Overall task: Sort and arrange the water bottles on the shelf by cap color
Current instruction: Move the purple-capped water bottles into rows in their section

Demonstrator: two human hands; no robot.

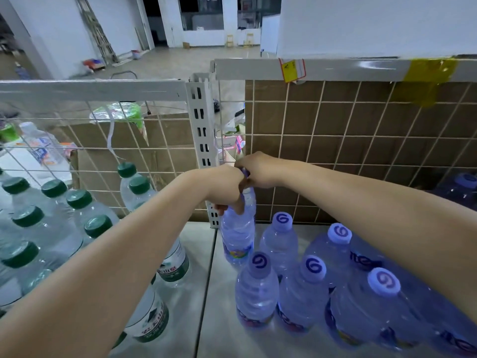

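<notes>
A purple-tinted water bottle (238,236) stands at the back left corner of the right shelf bay. My left hand (227,189) grips its neck and shoulder. My right hand (258,171) curls over its purple cap, which is mostly hidden. Several purple-capped bottles (302,288) stand in rows in front of it and to its right. Several green-capped bottles (77,202) fill the left bay, partly under my left forearm.
A white slotted upright (202,130) divides the two bays of the grey shelf (209,293). A wire grid (335,135) backs the shelf, with cardboard boxes (165,140) behind it. A darker blue-capped bottle (464,184) stands at the far right.
</notes>
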